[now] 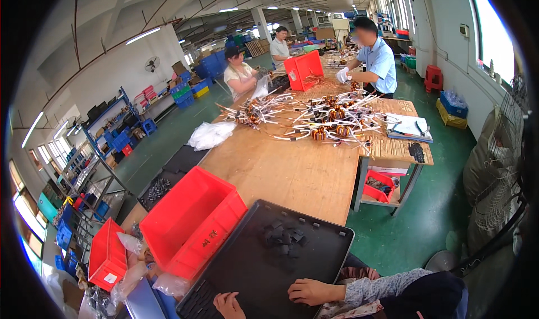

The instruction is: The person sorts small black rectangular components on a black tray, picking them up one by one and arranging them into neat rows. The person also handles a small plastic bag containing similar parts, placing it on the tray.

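Tray (236, 274) of small black parts, near bench end

Tray is lying across the near bench edge, a small heap of black parts (283, 233) sitting at its middle. Right hand (311, 291) is resting curled on the tray, holding nothing; left hand (229, 306) is touching the near rim, grip unclear. Reaching to the heap calls for steadying the tray. Red bins (191, 223) are standing just left, one carrying a white label; clear bags (210, 134) are lying beyond.

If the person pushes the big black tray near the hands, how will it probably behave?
The black tray looks thin, wide and shallow, so it probably slides easily on the wooden table and may flex if lifted by one edge. The small black pieces lying loose inside would likely shift. The right hand rests on its near rim.
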A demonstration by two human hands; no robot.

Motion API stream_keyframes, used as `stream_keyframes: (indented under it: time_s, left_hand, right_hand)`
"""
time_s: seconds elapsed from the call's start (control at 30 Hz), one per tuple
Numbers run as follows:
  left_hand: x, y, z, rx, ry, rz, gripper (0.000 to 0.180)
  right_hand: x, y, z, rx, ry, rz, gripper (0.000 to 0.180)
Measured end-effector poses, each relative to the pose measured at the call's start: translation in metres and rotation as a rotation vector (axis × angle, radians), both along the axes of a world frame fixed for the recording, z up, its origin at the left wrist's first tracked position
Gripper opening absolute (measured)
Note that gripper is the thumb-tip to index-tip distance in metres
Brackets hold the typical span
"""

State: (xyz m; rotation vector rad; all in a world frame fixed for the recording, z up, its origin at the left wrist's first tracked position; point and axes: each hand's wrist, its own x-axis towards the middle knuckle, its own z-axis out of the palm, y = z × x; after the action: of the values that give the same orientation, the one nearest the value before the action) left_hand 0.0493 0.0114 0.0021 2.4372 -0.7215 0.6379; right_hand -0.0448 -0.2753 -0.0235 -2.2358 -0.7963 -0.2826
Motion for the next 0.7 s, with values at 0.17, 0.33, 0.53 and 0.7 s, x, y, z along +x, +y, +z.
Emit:
stream_keyframes:
  time_s: [0.17, 0.33, 0.53, 0.7]
  left_hand:
    - [0.001, 0.003, -0.004, -0.028, 0.042, 0.019, 0.017]
    - [0.002, 0.001, 0.003, -0.056, 0.064, 0.008, 0.017]
    - [0.0, 0.002, 0.009, -0.061, 0.104, 0.006, 0.016]
    - [0.0, 0.004, 0.006, -0.109, 0.121, 0.001, 0.016]
  right_hand:
    - [0.0, 0.003, -0.003, -0.003, -0.027, -0.027, 0.023]
    - [0.002, 0.002, -0.003, -0.025, -0.014, -0.038, 0.025]
    - [0.001, 0.001, 0.005, -0.038, 0.026, -0.058, 0.028]
    - [0.002, 0.002, 0.001, -0.08, 0.028, -0.054, 0.027]
